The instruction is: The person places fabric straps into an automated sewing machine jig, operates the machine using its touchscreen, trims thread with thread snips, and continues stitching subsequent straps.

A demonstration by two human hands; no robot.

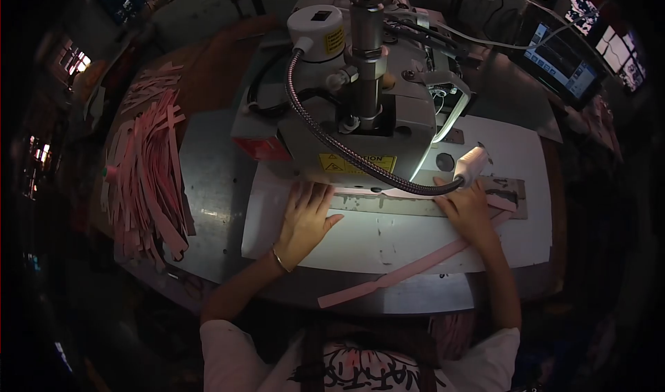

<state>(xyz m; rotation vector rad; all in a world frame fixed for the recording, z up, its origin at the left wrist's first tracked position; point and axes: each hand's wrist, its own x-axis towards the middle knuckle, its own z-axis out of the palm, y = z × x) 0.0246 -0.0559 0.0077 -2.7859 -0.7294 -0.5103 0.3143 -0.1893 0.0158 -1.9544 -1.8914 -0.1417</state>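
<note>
Left hand [305, 215] palm down on white board [346, 246], at left end of long narrow plate [398, 205], just in front of machine head [360, 143]. Fingers extended forward, thumb out to the side, not closed around anything. Thin bracelet [279, 259] on left wrist. Right hand [465, 212] near right end of same plate, beside lamp [473, 165], with fingertips reaching in from the right; can't tell whether pinching or just pressing. Hands well apart, with the middle of the plate between.

Pink strip [409, 271] running out from right end of plate, passing under right wrist, then slanting down-left over board edge onto metal surface [215, 219]. Free end nearest the person, lying on front part of surface. More pink showing as a thin line along far edge of plate, under machine head; can't tell if same strip.

Big loose pile of pink strips [149, 184] at far left of surface, tangled, mostly lengthwise, well apart from left hand.

On machine front, yellow caution label [357, 163], partly crossed by flexible metal lamp neck [325, 139]. Round white housing [315, 28] on top, at upper end of neck. Lit monitor [561, 63] at back right, tilted in view. Dark room around.
</note>
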